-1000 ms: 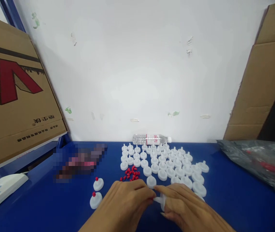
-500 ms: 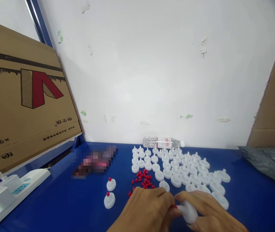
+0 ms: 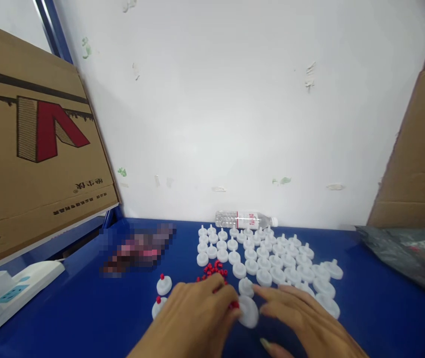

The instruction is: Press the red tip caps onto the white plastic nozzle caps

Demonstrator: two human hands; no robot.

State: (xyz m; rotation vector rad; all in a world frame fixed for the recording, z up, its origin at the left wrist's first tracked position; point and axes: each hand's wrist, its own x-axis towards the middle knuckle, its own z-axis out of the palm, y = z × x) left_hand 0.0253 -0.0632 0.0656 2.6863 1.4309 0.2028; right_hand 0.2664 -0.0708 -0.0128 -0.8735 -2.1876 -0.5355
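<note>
My left hand (image 3: pixel 201 311) is closed, its thumb and fingers pinched at the red-tipped end of a white nozzle cap (image 3: pixel 249 313). The cap's round base faces right, and its spout is mostly hidden by my fingers. Just right of that base is my right hand (image 3: pixel 298 313), fingers apart and holding nothing. Small red tip covers (image 3: pixel 212 269) lie in a loose pile beyond my left hand, which partly hides them. One white nozzle cap (image 3: pixel 246 287) stands between my hands. To the left stand two capped ones, a farther one (image 3: pixel 163 285) and a nearer one (image 3: pixel 157 308).
Several upright white nozzle caps (image 3: pixel 264 277) cover the back right of the blue table (image 3: pixel 85 303). A clear plastic bottle (image 3: pixel 246 220) lies against the wall. A power strip (image 3: pixel 22 293) is at left, a grey plastic bag (image 3: pixel 402 253) at right. Something pixelated (image 3: pixel 138 251) lies back left.
My right hand has let go of the white nozzle cap and opened. My left hand has moved left with the cap. The view has shifted slightly to the right.
</note>
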